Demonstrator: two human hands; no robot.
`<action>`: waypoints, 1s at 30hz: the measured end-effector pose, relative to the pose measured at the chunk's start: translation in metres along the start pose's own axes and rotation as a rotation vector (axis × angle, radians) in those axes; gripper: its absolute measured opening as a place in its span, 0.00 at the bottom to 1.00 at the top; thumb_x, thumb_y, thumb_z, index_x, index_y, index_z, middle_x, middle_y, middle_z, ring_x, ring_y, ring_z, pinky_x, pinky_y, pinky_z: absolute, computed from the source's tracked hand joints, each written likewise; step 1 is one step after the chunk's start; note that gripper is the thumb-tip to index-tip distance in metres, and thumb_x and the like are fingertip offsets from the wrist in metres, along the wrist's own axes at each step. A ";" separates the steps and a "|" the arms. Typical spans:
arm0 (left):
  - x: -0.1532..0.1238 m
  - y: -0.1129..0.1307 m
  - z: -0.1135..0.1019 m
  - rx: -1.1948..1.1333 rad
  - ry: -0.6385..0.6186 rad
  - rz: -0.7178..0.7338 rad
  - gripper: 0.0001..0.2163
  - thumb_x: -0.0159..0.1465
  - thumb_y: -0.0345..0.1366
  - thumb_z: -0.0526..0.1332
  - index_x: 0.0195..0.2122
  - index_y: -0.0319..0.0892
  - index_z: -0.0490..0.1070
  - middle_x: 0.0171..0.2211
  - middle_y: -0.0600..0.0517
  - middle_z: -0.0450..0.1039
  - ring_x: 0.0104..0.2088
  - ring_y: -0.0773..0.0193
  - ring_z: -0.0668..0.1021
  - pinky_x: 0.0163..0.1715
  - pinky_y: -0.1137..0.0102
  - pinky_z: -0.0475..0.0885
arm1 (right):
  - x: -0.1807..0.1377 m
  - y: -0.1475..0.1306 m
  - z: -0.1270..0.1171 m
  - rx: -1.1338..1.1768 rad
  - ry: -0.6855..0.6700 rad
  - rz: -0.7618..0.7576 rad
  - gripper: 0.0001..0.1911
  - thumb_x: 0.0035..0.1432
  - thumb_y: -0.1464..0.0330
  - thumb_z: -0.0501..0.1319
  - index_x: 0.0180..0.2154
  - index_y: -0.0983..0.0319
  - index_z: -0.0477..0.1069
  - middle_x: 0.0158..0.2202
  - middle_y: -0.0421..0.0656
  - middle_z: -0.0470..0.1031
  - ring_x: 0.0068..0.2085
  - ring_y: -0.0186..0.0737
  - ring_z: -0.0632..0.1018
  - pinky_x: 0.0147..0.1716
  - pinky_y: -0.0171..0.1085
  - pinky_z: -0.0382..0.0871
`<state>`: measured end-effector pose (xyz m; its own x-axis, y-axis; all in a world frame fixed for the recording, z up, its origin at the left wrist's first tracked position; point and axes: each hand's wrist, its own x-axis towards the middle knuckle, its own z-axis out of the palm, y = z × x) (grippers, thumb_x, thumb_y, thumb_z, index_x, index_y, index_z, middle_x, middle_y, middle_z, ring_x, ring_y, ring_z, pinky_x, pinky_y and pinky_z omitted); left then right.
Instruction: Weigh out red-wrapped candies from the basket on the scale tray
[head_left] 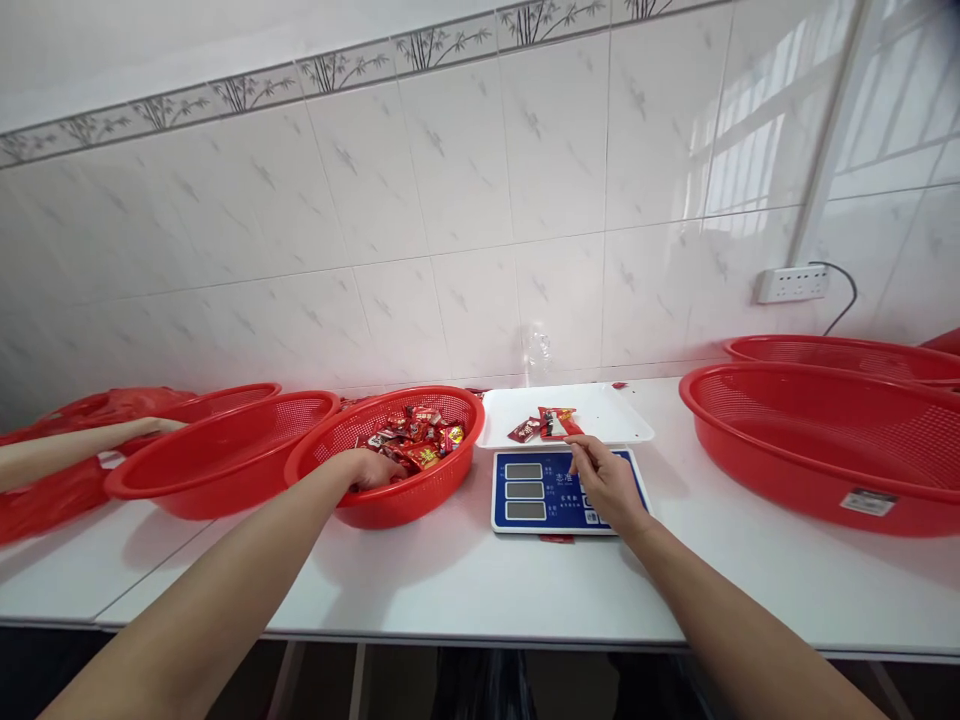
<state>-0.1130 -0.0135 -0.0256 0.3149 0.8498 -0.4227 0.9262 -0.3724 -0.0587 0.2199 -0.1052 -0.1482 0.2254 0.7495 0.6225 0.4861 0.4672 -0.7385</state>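
Observation:
My left hand [371, 468] reaches into a round red plastic basket [390, 512] that holds many small wrapped snack packets [420, 435]. Its fingers are hidden among the packets. Over the keypad of a blue and white digital scale [526, 490] is my right hand [604, 480], with fingers curled together; whether anything is pinched in them I cannot make out. Just beyond its fingertips, a red and white packet [557, 422] and a smaller dark red packet [525, 430] lie on the scale's white tray [615, 415].
Another red basket [225, 450] stands to the left, where another person's arm [75, 450] reaches over red plastic bags [97, 408]. Large red basket [810, 470] sits at right. A clear plastic object [537, 350] stands by the tiled wall, below a socket strip [793, 284].

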 end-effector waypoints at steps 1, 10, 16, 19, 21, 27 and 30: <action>0.000 -0.003 -0.001 -0.017 -0.034 -0.001 0.23 0.43 0.34 0.62 0.44 0.47 0.75 0.41 0.46 0.77 0.39 0.49 0.77 0.32 0.65 0.72 | 0.000 0.000 0.000 -0.002 0.001 -0.005 0.16 0.62 0.58 0.49 0.42 0.58 0.69 0.23 0.39 0.70 0.22 0.33 0.70 0.22 0.32 0.62; -0.010 -0.029 -0.027 -0.262 -0.125 -0.046 0.23 0.36 0.28 0.60 0.37 0.45 0.75 0.27 0.51 0.76 0.27 0.54 0.77 0.20 0.70 0.68 | 0.001 0.000 0.001 0.000 -0.001 -0.017 0.15 0.62 0.59 0.49 0.42 0.58 0.69 0.23 0.38 0.70 0.23 0.34 0.71 0.24 0.32 0.62; -0.020 -0.016 -0.054 -0.479 0.116 -0.082 0.24 0.37 0.28 0.59 0.39 0.43 0.70 0.20 0.56 0.71 0.22 0.59 0.75 0.18 0.72 0.66 | 0.003 0.000 0.002 0.014 -0.004 -0.019 0.16 0.62 0.58 0.49 0.42 0.58 0.69 0.23 0.38 0.70 0.23 0.34 0.71 0.24 0.32 0.62; -0.017 0.002 -0.066 -0.539 0.300 0.035 0.22 0.38 0.29 0.59 0.39 0.44 0.70 0.26 0.55 0.74 0.27 0.61 0.76 0.24 0.73 0.69 | 0.002 0.001 0.002 0.020 -0.001 -0.018 0.16 0.62 0.58 0.49 0.42 0.58 0.69 0.23 0.38 0.70 0.23 0.34 0.70 0.23 0.32 0.62; -0.009 0.016 -0.071 -0.540 0.413 0.100 0.20 0.40 0.29 0.60 0.38 0.43 0.70 0.28 0.55 0.74 0.28 0.62 0.76 0.25 0.74 0.69 | 0.002 0.002 0.001 0.023 0.004 -0.019 0.16 0.62 0.58 0.49 0.42 0.58 0.69 0.23 0.38 0.70 0.23 0.34 0.70 0.24 0.32 0.62; 0.031 0.055 -0.079 -0.493 0.677 0.224 0.18 0.43 0.26 0.58 0.37 0.42 0.71 0.25 0.57 0.74 0.26 0.65 0.75 0.27 0.74 0.68 | 0.004 0.002 0.002 0.034 0.022 -0.028 0.15 0.62 0.59 0.48 0.42 0.58 0.69 0.22 0.37 0.70 0.23 0.34 0.70 0.24 0.32 0.62; 0.049 0.077 -0.082 -0.426 0.793 0.260 0.18 0.43 0.24 0.58 0.36 0.42 0.73 0.28 0.56 0.74 0.29 0.65 0.74 0.30 0.75 0.68 | 0.006 0.001 0.002 0.034 0.031 -0.031 0.15 0.62 0.59 0.48 0.43 0.58 0.69 0.23 0.37 0.70 0.23 0.34 0.70 0.25 0.32 0.63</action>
<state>-0.0095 0.0305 0.0232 0.4269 0.8235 0.3735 0.7554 -0.5519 0.3533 0.2206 -0.0993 -0.1459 0.2372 0.7194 0.6528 0.4647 0.5060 -0.7266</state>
